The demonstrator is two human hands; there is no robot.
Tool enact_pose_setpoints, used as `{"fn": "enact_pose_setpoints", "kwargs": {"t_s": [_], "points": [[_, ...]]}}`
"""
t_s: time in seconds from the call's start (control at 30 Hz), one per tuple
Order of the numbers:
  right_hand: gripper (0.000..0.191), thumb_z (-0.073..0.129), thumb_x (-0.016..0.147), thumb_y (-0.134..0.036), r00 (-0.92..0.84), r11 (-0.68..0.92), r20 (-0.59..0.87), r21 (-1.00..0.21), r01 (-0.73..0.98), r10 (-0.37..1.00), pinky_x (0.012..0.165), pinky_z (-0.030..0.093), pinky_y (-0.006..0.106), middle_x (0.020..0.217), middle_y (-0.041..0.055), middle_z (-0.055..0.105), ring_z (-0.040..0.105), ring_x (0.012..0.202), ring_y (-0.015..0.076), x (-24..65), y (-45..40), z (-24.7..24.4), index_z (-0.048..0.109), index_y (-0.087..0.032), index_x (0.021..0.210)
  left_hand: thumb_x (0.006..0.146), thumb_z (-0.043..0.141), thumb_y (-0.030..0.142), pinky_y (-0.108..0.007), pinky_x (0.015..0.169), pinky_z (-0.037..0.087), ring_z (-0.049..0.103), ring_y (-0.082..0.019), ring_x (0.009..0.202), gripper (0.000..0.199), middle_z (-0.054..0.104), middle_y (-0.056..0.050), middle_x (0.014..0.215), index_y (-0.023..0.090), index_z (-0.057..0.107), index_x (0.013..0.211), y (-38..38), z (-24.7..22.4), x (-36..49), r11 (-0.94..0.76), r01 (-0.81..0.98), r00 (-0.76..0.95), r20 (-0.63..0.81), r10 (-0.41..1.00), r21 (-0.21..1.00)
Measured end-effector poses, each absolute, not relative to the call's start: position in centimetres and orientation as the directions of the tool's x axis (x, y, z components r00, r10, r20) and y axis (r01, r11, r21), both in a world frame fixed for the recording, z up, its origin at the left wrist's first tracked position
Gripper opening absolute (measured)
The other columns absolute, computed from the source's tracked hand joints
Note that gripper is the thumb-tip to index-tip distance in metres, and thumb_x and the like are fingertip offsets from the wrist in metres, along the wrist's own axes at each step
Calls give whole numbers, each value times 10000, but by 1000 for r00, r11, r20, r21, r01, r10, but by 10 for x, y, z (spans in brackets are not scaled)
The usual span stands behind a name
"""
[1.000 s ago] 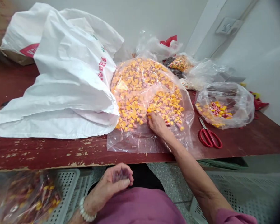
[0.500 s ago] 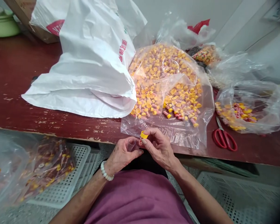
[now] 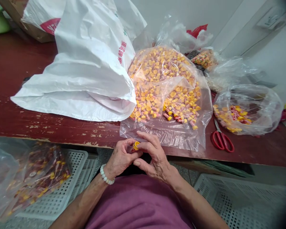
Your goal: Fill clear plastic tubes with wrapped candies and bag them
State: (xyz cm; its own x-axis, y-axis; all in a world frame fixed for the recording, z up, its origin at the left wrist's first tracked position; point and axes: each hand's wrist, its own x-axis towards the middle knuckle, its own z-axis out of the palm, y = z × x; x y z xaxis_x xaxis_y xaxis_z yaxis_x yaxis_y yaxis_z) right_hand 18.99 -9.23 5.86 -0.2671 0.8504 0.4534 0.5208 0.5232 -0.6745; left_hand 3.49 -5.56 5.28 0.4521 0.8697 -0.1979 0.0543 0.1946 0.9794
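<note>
My left hand (image 3: pixel 124 156), with a beaded bracelet at the wrist, is closed around a small red-and-white tube with a yellow cap (image 3: pixel 135 146). Clear plastic shows around the tube between the fingers, partly hidden by them. Beside it my right hand (image 3: pixel 153 156) has its fingers apart, and its index fingertip is at the yellow cap. Just beyond both hands lies a large clear plastic bag (image 3: pixel 181 136) on the table. It holds many similar red pieces with yellow caps (image 3: pixel 178 105), some near its open mouth.
A big white sack (image 3: pixel 90 63) lies left on the dark red table (image 3: pixel 73 130). To the right are red-handled scissors (image 3: pixel 222 141) and a smaller clear bag (image 3: pixel 264 117) of yellow-and-red pieces. Below the table edge stand white plastic crates (image 3: pixel 76 165), with filled bags (image 3: pixel 43 175) at the left.
The yellow-capped piece has passed from my right fingers into my left hand. My right fingers have loosened and spread. The view has shifted slightly.
</note>
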Motion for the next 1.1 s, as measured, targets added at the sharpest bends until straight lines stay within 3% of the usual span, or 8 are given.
{"fn": "enact_pose_setpoints", "kwargs": {"t_s": [0.1,0.2,0.27,0.4,0.63,0.8,0.97,1.1], "points": [[277,513,890,-425,-289,503,414,-657,562,863,993,391,435,1356,90,476,466,1207,237,202,-81,56,586,-251,1093,699,705,293,-223,627,432,524,-127,689,204,610,-21,739,123,622,776,-50,48,37,141,123,389,-179,904,982],[261,377,952,-312,-52,353,439,-641,681,897,923,432,391,1175,86,580,526,1089,205,236,-50,46,579,-235,1098,677,718,313,-188,489,378,482,-95,589,253,563,11,681,134,616,824,-47,43,36,232,98,339,-252,907,968],[245,417,927,-280,144,146,463,-535,832,874,902,422,412,1073,106,607,529,1015,229,266,-23,32,583,-193,1084,683,713,334,-173,413,309,448,-78,534,277,530,29,654,145,608,856,-48,41,34,291,64,333,-296,895,954],[220,493,861,-212,200,-68,378,-334,940,904,912,391,462,1062,152,612,515,1005,274,307,10,7,632,-146,1019,689,712,337,-173,403,283,422,-67,511,279,512,33,644,150,605,867,-50,40,31,282,30,326,-276,904,959],[216,451,925,-268,20,294,372,-763,576,928,844,468,350,1007,60,595,567,955,181,251,-47,61,591,-227,1084,684,693,243,-226,651,421,501,-118,691,175,565,-10,730,124,611,782,-46,44,40,88,144,337,-132,932,986],[275,424,927,-182,-337,516,396,-722,461,854,795,502,303,1006,64,543,561,934,158,201,-77,87,576,-264,1141,751,617,253,-223,608,392,490,-115,644,134,575,5,690,124,622,783,-51,46,45,-37,243,416,-70,907,969],[393,502,890,-190,-357,565,439,-667,485,825,935,460,385,1161,81,562,535,1091,200,201,-73,82,449,-269,1272,762,598,258,-219,581,370,459,-108,610,142,565,8,656,120,608,727,-54,46,43,-119,293,435,-21,900,949],[307,430,850,-79,-311,528,427,-667,525,849,921,460,393,1160,87,515,498,1115,207,203,-75,76,567,-247,1068,768,607,275,-222,582,369,466,-109,616,151,570,6,672,123,613,763,-53,44,42,-99,298,412,-34,910,950]]}}
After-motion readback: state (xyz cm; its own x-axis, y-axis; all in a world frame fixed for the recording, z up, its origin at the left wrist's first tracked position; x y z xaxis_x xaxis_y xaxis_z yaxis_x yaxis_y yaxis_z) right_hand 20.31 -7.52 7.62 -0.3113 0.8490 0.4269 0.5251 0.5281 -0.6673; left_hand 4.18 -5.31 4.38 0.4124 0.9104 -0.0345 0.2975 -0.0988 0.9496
